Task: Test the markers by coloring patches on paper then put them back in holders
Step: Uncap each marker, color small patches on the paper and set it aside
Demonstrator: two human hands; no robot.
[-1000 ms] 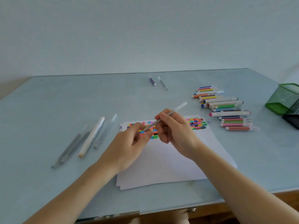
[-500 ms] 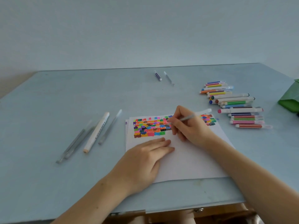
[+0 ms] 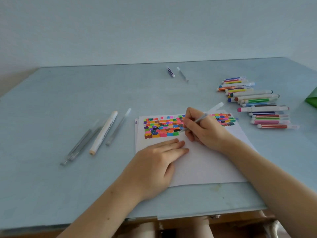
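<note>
A white paper sheet (image 3: 202,167) lies on the table, its upper part filled with many small coloured patches (image 3: 161,127). My right hand (image 3: 204,131) grips a slim grey pen (image 3: 200,119), cap end pointing up right, tip down on the paper at the right end of the patch block. My left hand (image 3: 157,162) lies flat with straight fingers on the sheet's lower left, just below the patches. A pile of coloured markers (image 3: 257,103) lies to the right of the paper.
Left of the paper lie several grey pens (image 3: 82,143) and a thick white marker (image 3: 103,133). A small purple marker (image 3: 170,72) and a grey pen (image 3: 182,74) sit further back. A green holder's corner (image 3: 312,98) shows at the right edge. The table's front edge is near.
My hands held the pen together above the paper; the left hand then let go and came down flat on the sheet, while the right brought the pen tip down to the patches.
</note>
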